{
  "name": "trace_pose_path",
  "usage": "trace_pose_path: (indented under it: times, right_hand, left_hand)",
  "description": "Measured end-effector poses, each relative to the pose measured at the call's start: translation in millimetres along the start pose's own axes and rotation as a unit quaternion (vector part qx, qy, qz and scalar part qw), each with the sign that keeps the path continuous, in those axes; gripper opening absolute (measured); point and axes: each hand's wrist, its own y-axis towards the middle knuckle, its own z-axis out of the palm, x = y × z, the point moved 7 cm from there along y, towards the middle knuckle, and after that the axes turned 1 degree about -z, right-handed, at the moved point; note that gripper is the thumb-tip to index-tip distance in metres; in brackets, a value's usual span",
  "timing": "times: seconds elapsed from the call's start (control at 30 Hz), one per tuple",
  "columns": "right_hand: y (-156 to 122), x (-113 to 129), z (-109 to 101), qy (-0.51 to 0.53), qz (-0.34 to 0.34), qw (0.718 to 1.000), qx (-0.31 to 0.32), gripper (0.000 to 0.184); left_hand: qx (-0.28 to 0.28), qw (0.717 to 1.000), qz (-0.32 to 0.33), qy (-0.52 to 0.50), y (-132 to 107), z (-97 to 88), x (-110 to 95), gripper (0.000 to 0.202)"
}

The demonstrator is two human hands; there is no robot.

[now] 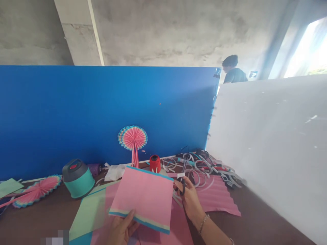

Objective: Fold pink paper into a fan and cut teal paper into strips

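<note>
Nearest the camera, the left hand (121, 227) pinches the near edge of a bordered pink sheet (144, 197), thumb on top and fingers beneath, tilting it up between both hands. Far beyond the hands stands a blue panel (84, 112); to the right of the right hand (191, 199) rises a white panel (268, 136). Below both spreads a brown table (245, 224). Loose coloured sheets (88, 217) lie beneath and left of the left hand, pleated pink paper (217, 199) just right of the right. Well left of the left hand sits a teal container (81, 185); beyond it stands a pink fan (133, 137). Black-handled scissors (183, 188) are gripped in the right hand, blades pointing away; whether its fingertips touch the sheet, I cannot tell.

Judging by the pose, the step in hand is positioning the sheet with scissors ready. The next move seems to call for a steady left pinch, with blades kept clear of those fingers.
</note>
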Motion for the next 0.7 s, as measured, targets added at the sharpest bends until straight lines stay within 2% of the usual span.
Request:
trace_pose_path:
  times: [0.17, 0.33, 0.5, 0.63, 0.7]
  right_hand:
    - [1.0, -2.1, -2.9, -0.012, 0.000, 1.000, -0.006, 0.033]
    - [-0.8, 0.2, -1.9, -0.010, 0.009, 1.000, -0.009, 0.036]
    - [-4.1, 6.0, 2.0, -0.011, 0.000, 1.000, -0.017, 0.033]
    - [-3.8, 12.4, -6.2, -0.060, -0.031, 0.995, -0.067, 0.035]
    - [-1.2, 18.5, -12.4, -0.102, -0.060, 0.989, -0.085, 0.035]
  left_hand:
    - [-0.005, 1.000, -0.016, 0.007, 3.2, -2.5, 1.4, 0.053]
    - [0.001, 1.000, -0.006, 0.003, 1.8, -2.0, 1.3, 0.057]
    - [0.004, 1.000, -0.010, 0.003, 7.7, -6.7, 5.7, 0.048]
    - [0.029, 1.000, -0.003, -0.011, 15.5, -12.2, 6.4, 0.031]
    - [0.019, 0.999, 0.013, -0.030, 15.4, -15.8, 0.8, 0.025]
